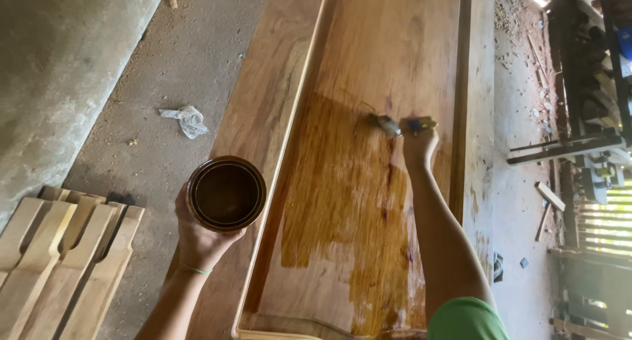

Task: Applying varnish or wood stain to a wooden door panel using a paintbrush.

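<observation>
Seen from above, a long wooden panel (368, 63) fills the middle of the frame, its centre darkened by a glossy amber patch of wet finish (342, 208). The left hand (197, 238), at lower left, wraps around a round, unlabelled tin (227, 193) of dark liquid. The right hand (420, 142), right of centre, grips a small brush (388, 124) touching the panel. A crumpled white rag (187, 119) lies on the concrete floor (164, 63), upper left; pale wooden pieces (59, 261) are stacked at lower left.

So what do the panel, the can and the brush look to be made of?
Panel: wood, visible grain, bare and pale except a glossy amber wet patch. Can in the left hand: probably metal, thin shiny rim. Brush in the right hand: too blurred to tell.
</observation>
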